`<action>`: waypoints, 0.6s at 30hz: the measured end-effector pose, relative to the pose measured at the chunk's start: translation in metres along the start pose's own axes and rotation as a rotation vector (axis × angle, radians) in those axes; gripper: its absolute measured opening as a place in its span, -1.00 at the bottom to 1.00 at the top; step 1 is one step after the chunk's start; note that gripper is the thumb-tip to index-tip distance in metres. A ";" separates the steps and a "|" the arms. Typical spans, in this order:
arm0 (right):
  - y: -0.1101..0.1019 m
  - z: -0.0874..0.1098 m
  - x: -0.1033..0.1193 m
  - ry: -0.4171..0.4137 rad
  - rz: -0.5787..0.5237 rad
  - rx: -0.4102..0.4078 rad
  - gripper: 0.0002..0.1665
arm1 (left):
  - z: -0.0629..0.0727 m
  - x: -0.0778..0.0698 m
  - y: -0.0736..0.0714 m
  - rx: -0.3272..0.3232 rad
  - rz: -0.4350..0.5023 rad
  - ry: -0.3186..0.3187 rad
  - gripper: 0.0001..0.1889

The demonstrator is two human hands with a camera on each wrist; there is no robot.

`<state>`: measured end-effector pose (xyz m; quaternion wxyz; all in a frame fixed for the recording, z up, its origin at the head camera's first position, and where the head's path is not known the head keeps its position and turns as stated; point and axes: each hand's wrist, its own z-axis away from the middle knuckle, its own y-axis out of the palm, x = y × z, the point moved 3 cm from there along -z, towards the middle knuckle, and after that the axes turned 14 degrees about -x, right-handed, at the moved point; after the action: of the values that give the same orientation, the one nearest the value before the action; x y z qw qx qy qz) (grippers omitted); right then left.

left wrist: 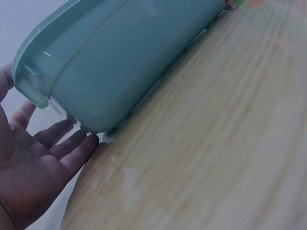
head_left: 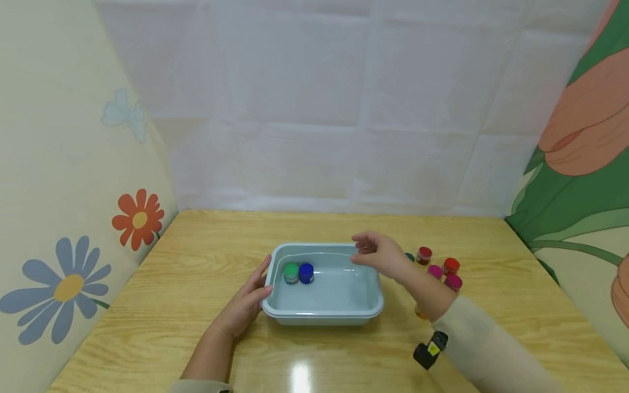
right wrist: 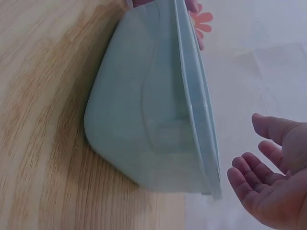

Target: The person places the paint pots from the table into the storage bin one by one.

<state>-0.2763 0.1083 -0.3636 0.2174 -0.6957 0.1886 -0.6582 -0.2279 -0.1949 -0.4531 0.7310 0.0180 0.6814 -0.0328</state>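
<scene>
A pale blue-green plastic basin (head_left: 324, 314) rests on the table. Inside it, toward the left, a green-lidded small jar (head_left: 291, 273) and a dark blue one (head_left: 306, 273) stand side by side. My left hand (head_left: 247, 304) holds the basin's left end, thumb at the rim and fingers against the outer wall; the left wrist view shows the fingers (left wrist: 62, 139) spread under the rim. Over the basin's right back corner hovers my right hand (head_left: 382, 255). Its fingers are loosely bent with nothing between them, apart from the basin in the right wrist view.
Right of the basin, partly behind my right arm, several small jars stand on the table, among them a red one (head_left: 450, 266), a dark red one (head_left: 424, 255) and a magenta one (head_left: 454, 282). A white cloth (head_left: 314, 109) hangs behind the wooden table (head_left: 206, 245).
</scene>
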 end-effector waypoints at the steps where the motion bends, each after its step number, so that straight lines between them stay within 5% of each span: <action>1: -0.005 0.001 -0.002 -0.005 0.005 -0.005 -0.41 | 0.000 0.000 0.000 -0.001 -0.003 0.000 -0.23; 18: -0.068 0.018 -0.050 -0.010 -0.006 -0.095 -0.36 | 0.000 0.000 -0.001 0.010 -0.012 0.009 -0.23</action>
<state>-0.2633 0.1934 -0.3682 0.1828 -0.7091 0.2165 -0.6457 -0.2282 -0.1956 -0.4529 0.7276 0.0179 0.6845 -0.0403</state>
